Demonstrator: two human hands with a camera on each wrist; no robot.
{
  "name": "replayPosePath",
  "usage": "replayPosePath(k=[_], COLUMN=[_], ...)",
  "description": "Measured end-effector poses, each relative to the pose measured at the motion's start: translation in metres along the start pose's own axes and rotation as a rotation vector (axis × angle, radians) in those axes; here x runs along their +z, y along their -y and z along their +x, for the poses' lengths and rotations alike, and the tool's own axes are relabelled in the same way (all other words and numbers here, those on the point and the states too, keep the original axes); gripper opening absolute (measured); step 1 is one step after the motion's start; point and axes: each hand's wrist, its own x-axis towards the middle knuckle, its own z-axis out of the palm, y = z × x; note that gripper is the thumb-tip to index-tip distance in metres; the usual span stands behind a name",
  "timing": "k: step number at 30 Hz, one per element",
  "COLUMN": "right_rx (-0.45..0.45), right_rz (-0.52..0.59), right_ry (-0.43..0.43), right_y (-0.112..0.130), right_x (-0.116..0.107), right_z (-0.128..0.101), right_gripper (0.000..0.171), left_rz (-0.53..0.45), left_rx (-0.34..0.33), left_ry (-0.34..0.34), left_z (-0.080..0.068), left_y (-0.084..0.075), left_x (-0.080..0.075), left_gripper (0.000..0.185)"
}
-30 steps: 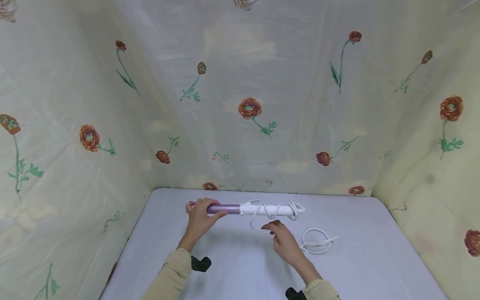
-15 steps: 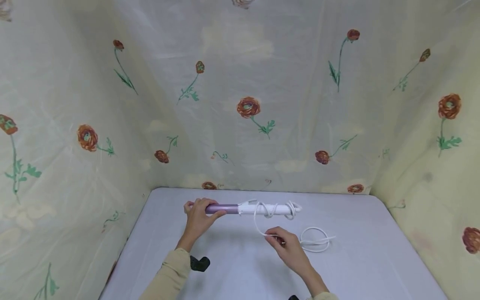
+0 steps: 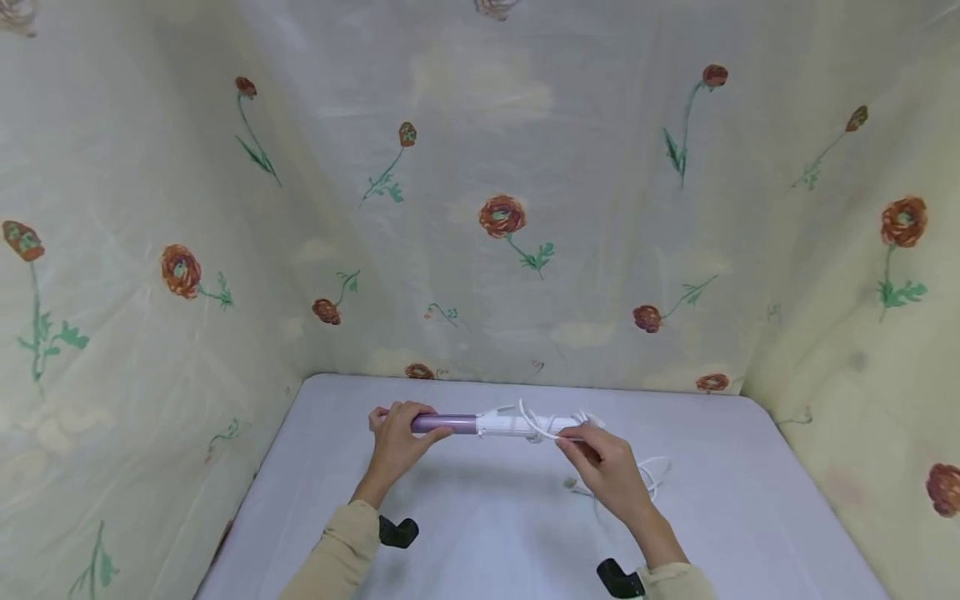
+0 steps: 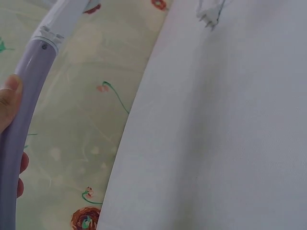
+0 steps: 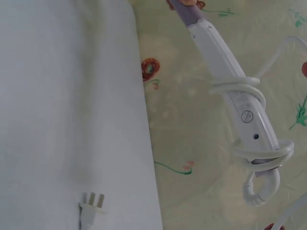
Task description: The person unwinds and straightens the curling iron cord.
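Observation:
A curling iron with a purple barrel (image 3: 453, 425) and a white handle (image 3: 502, 426) is held level above the table. My left hand (image 3: 397, 437) grips the barrel near its far left end; in the left wrist view the thumb (image 4: 10, 96) lies along it. White cord (image 5: 237, 85) winds around the handle in several turns. My right hand (image 3: 611, 467) pinches a length of this cord in front of the handle's right end, partly hiding it. Below hangs or lies the cord's plug (image 5: 89, 211), with its prongs showing; I cannot tell whether it touches the table.
The white table (image 3: 480, 533) has rounded back corners. Flower-printed cloth (image 3: 450, 275) hangs behind it and on both sides. More loose cord (image 3: 656, 477) is looped behind my right hand. A dark wrist device (image 3: 621, 578) sits by each sleeve.
My right hand has moved first down, then up and to the right with the cord, beside the handle. The plug has come into view and the loose loop has shifted. My left hand stays in place.

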Motion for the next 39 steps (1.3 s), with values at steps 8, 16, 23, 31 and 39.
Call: replayPosePath(k=[8, 16, 23, 31, 39], right_rx=[0.016, 0.252, 0.259, 0.238, 0.708], right_rz=[-0.13, -0.177, -0.266, -0.425, -0.001], right_ry=[-0.07, -0.018, 0.09, 0.544, 0.574], right_y=[-0.027, -0.056, -0.083, -0.07, -0.042], right_x=[-0.02, -0.022, -0.009, 0.011, 0.033], right_z=[0.028, 0.031, 0.007, -0.021, -0.018], right_gripper=[0.019, 0.011, 0.008, 0.009, 0.072], left_rz=[-0.028, -0.065, -0.077, -0.125, -0.122], left_rx=[-0.01, -0.003, -0.038, -0.096, -0.072], left_ry=[0.052, 0.081, 0.105, 0.086, 0.09], left_z=[-0.001, 0.0, -0.005, -0.006, -0.004], left_y=[0.002, 0.006, 0.011, 0.01, 0.005], left_x=[-0.004, -0.011, -0.013, -0.012, -0.005], left_gripper=[0.04, 0.04, 0.04, 0.04, 0.039])
